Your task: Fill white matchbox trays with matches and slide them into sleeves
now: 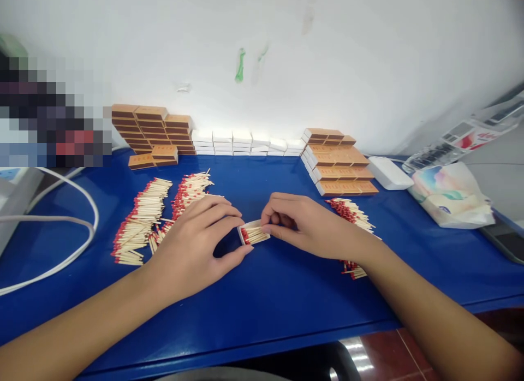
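Observation:
A small white matchbox tray (240, 236) with red-tipped matches (254, 235) in it rests on the blue table. My left hand (200, 236) grips the tray's left end between thumb and fingers. My right hand (297, 222) is at the tray's right end, thumb and index finger pinched at the match ends; whether a match is between them is hidden. Loose matches lie in rows left of the tray (141, 222), partly behind my left hand (190, 192), and in another pile (354, 214) behind my right forearm.
Along the wall stand brown matchboxes at left (151, 130), white trays (233, 143) in the middle, and more boxes (339, 165) at right. A white device (388, 173), tissue pack (452, 195) and phone (507, 236) lie right. White cables (92, 206) curve at left.

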Motion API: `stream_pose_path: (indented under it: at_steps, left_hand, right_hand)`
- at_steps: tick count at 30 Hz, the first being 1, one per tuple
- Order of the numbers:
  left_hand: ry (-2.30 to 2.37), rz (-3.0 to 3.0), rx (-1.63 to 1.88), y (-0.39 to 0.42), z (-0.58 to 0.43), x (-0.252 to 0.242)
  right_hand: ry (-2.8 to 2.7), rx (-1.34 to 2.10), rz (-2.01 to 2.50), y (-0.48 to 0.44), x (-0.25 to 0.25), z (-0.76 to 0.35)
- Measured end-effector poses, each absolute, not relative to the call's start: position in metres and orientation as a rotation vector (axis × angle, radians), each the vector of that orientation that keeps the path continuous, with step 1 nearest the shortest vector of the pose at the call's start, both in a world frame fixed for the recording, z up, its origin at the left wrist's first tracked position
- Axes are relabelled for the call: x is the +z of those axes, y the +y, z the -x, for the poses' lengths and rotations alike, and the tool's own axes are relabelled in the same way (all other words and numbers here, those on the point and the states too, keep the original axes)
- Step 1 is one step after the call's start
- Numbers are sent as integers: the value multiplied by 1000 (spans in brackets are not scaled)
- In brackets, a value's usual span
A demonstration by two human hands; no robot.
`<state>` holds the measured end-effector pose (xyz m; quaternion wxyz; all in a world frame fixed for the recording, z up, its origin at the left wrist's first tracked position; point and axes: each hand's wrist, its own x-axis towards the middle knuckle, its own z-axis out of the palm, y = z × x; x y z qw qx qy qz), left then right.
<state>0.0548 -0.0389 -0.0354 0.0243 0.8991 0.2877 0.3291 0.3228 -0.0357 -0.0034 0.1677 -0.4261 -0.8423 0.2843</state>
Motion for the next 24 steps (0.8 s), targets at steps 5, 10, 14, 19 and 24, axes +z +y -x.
stream_pose_path:
  at_steps: [5,10,14,19,24]
  left_hand:
    - [907,-2760,981,-37,-55,-35]
    - [911,-2768,976,-36,-52,-36]
    - [905,-2774,968,-38,-50,-37]
    - [910,-2769,946,-37,-50,-35]
    - [907,-2776,969,-38,-50,-35]
  right_hand:
    - [-2346,729,1245,-32,1,-335]
    - [-2357,531,1504,-19,10,-374]
    - [-2400,641,1605,-14,14,-396]
    - [-2419,796,1755,-14,12,-396]
    - [-2433,759,1710,-11,5,-391]
